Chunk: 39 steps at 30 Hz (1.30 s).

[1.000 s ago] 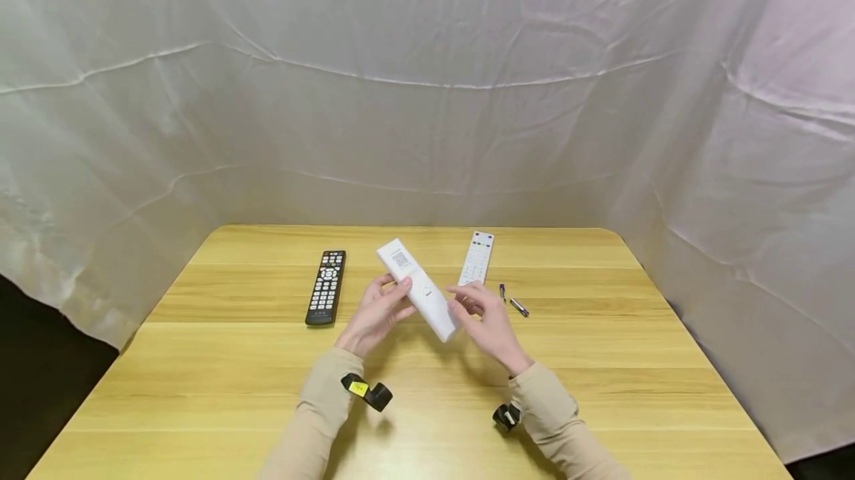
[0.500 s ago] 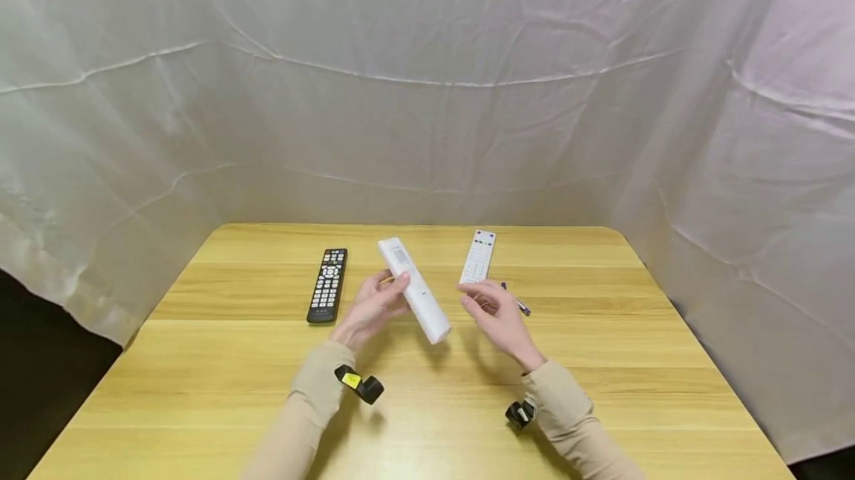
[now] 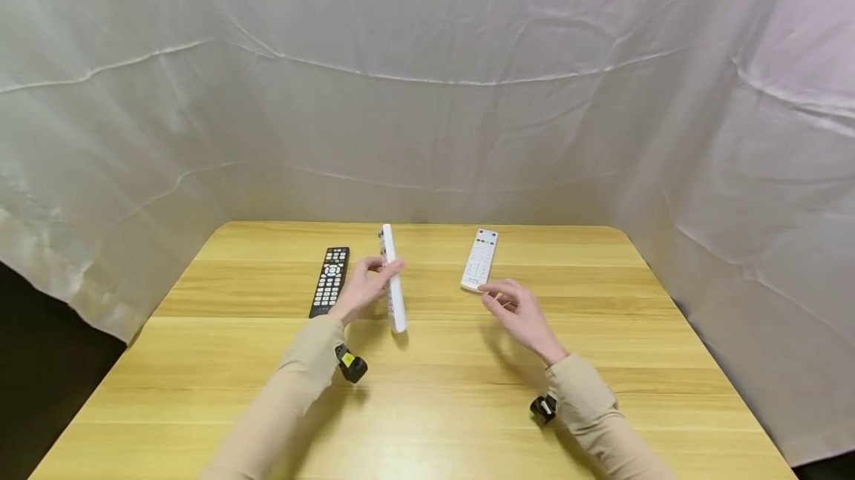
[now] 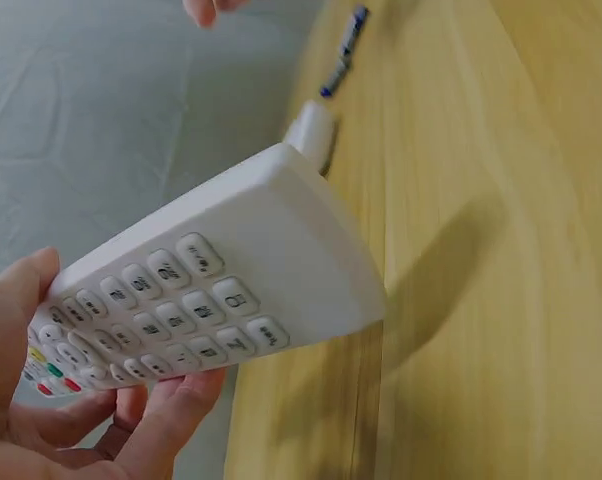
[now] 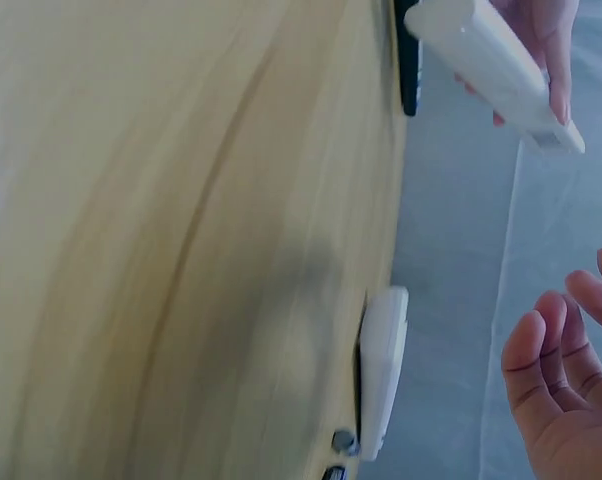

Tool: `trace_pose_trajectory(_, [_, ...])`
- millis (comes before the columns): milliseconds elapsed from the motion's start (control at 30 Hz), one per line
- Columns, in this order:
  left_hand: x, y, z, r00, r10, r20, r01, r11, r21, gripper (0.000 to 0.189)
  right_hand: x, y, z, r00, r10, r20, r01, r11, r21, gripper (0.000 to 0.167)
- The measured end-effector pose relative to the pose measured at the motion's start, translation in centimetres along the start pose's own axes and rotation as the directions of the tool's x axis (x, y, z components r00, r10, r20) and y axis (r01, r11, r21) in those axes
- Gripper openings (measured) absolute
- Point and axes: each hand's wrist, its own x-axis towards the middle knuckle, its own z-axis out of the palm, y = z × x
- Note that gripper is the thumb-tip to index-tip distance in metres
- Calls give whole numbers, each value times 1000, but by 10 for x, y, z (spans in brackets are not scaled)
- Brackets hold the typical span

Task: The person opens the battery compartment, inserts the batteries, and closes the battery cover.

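In the head view my left hand (image 3: pixel 363 290) grips a white remote control (image 3: pixel 395 294) above the table, turned on its edge. The left wrist view shows its button face, with the thumb on one side and fingers on the other. My right hand (image 3: pixel 524 318) holds nothing; its fingers are loosely bent. It hovers near the lower end of a second white remote control (image 3: pixel 479 259), which lies buttons up. Two batteries (image 4: pixel 345 50) lie on the table in the left wrist view, hidden behind my right hand in the head view.
A black remote control (image 3: pixel 329 281) lies on the wooden table (image 3: pixel 427 406), left of my left hand. Grey-white cloth (image 3: pixel 427 131) hangs around the back and sides of the table. Each wrist carries a black strap camera (image 3: pixel 351 366).
My left hand has moved left with the white remote control and rolled it from back side up onto its edge. My right hand has let go of it and drawn away to the right.
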Motion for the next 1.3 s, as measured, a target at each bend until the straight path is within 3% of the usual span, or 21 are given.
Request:
trace_pose_trajectory(100, [6,0,-4,997,-1,-77,11,992,125,67,0,4,-7,1000,-7,4,7,999,-39,28])
trace_pose_trajectory(200, [13,0,-6,984,11,-176,40,958,284,67,0,7,-12,1000,-14,11,14,997,-72,28])
trace_pose_trajectory(333, [22,-1,-8,964,56,-259,77,876,476,61,2,12,-17,1000,-22,12,23,993,-117,26])
trace_pose_trajectory(433, [30,-4,-9,957,89,-276,100,792,602,55,3,15,-21,1000,-27,14,28,989,-145,25])
trace_pose_trajectory(567, [41,-12,-10,949,115,-294,135,695,706,51,3,18,-27,1000,-10,18,13,987,-162,25])
trace_pose_trajectory(667, [49,-16,-10,948,108,-300,163,646,746,50,2,20,-31,1000,5,17,-2,984,-177,25])
trace_pose_trajectory(1033, [62,-25,-8,948,63,-313,233,535,812,51,-4,20,-37,999,-19,30,25,976,-214,21])
trace_pose_trajectory(1300, [63,-29,-10,948,32,-317,259,504,824,53,-7,20,-38,999,-7,44,16,977,-214,20])
